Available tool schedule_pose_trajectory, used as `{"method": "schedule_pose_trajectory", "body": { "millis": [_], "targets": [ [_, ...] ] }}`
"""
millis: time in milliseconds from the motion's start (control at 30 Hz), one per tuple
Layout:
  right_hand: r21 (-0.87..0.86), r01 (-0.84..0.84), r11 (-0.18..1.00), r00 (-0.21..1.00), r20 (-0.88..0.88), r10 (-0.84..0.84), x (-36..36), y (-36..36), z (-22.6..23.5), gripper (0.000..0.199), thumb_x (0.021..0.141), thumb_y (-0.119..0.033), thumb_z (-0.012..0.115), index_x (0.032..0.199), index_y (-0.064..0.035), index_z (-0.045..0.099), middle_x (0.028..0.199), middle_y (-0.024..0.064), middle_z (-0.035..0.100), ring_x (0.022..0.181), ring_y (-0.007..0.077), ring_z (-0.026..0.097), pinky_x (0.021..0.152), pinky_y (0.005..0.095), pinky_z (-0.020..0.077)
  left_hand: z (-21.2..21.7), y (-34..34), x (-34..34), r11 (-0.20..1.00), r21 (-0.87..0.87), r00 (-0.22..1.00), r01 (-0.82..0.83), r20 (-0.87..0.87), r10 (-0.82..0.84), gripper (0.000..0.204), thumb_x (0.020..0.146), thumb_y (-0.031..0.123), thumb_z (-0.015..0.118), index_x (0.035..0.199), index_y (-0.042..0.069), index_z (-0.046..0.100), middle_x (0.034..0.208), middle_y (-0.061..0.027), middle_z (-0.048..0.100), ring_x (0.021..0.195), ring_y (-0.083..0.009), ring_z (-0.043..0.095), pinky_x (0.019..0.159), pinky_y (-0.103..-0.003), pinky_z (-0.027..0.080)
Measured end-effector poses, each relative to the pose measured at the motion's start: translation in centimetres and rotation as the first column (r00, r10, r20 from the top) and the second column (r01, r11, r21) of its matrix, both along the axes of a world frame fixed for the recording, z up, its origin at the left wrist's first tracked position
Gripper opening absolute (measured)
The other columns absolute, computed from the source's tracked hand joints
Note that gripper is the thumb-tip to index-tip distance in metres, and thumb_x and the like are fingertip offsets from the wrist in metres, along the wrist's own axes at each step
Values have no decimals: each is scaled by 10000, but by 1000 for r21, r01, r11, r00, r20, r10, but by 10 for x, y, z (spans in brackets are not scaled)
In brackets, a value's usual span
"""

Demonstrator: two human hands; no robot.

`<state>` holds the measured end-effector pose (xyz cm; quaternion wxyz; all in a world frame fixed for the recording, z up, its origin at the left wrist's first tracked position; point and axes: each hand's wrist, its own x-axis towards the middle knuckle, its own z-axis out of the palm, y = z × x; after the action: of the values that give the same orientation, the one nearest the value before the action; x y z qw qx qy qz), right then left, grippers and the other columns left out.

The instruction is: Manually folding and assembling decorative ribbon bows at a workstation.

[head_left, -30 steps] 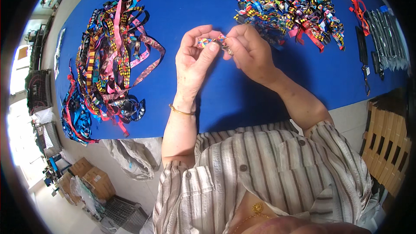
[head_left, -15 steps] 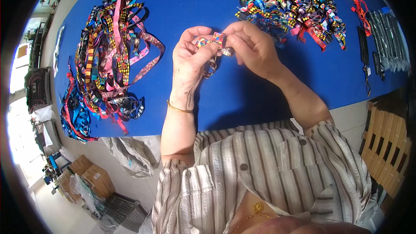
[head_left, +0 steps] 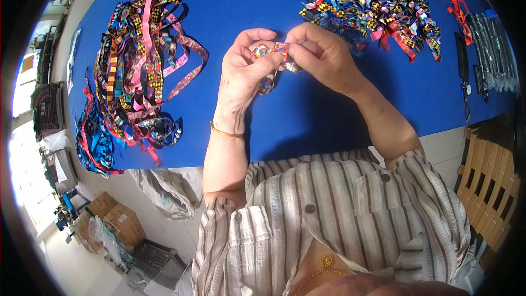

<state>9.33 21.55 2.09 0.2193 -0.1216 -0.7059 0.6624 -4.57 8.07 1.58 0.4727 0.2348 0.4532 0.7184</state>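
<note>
Between my two hands, above the blue table, is a patterned ribbon strap (head_left: 265, 50) in red, yellow and blue. My left hand (head_left: 245, 64) pinches it between thumb and fingers. At the strap's right end, the thumb and index finger of my right hand (head_left: 323, 53) are closed on it. A darker patterned loop (head_left: 267, 84) of strap hangs below my left thumb; the fingers hide part of how it joins the rest.
Long loose straps (head_left: 137, 71) lie heaped at the left, beside a blue bundle (head_left: 97, 140). Many small folded strap pieces (head_left: 372, 8) form a pile at the far right. Red-orange scissors (head_left: 460, 19), black straps (head_left: 462, 66) and plastic-wrapped dark items (head_left: 493, 52) lie along the right edge.
Both hands have shifted slightly to the right. My right finger and thumb now cover the strap's end, where more of its square end showed before.
</note>
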Motion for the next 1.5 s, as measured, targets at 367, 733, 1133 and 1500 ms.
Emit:
{"method": "schedule_pose_trajectory", "body": {
  "millis": [367, 733, 1133, 1500],
  "targets": [
    [675, 354, 648, 935, -281, -218, -7, 7, -6, 76, 865, -34, 645, 907, -75, 598, 709, -11, 558, 571, 46, 530, 507, 236, 410, -1, 0, 1, 1000, -8, 1000, 26, -8, -26, 365, 863, -74, 662, 1209, -46, 548, 1034, -106, 683, 899, -136, 672, 831, -263, 550],
    [379, 13, 925, 999, 31, -27, 0, 9, -2, 108, 880, -67, 654, 988, -70, 654, 748, 2, 565, 565, 57, 479, 510, 247, 394, -2, 1, 3, 999, -49, 999, -7, -45, 5, 363, 844, -82, 677, 1180, -30, 548, 971, -76, 682, 870, -121, 670, 781, -233, 549],
    [363, 255, 896, 966, -65, -249, -4, 5, -5, 105, 917, -131, 658, 969, -45, 626, 816, 31, 651, 628, 83, 613, 525, 257, 443, 0, 2, 4, 998, -3, 996, -62, -67, 62, 337, 855, -78, 679, 1161, -20, 548, 977, -82, 677, 810, -115, 658, 702, -236, 549],
    [594, 98, 799, 995, -39, -93, -1, 0, 1, 181, 839, -180, 743, 849, -78, 595, 803, 33, 602, 558, 191, 565, 515, 314, 458, -8, 4, -6, 973, 12, 972, -231, -32, 231, 329, 865, -65, 699, 1156, -21, 553, 965, -95, 687, 800, -125, 674, 712, -247, 555]
  ]
}}
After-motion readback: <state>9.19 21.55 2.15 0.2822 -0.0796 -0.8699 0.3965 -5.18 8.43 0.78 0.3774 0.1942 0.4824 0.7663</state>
